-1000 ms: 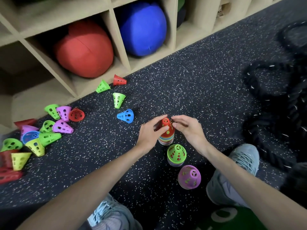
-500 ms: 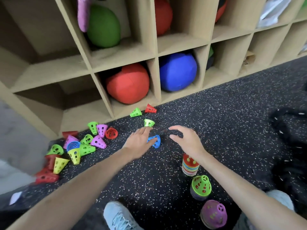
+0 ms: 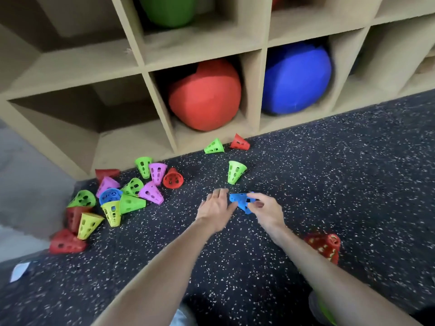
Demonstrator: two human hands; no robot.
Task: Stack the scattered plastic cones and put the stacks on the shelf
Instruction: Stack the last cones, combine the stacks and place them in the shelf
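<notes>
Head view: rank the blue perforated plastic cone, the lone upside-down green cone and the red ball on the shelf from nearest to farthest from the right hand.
1. Blue perforated plastic cone: in the right hand's grip.
2. Upside-down green plastic cone: on the floor just beyond.
3. Red ball: in the shelf's bottom compartment, farthest.

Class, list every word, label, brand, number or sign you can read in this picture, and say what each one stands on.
None can be read.
Paper scrap on the floor at the far left: too small and blurred to show any text.
Plastic cones, red ball, blue ball and shelf: no lettering visible.
</notes>
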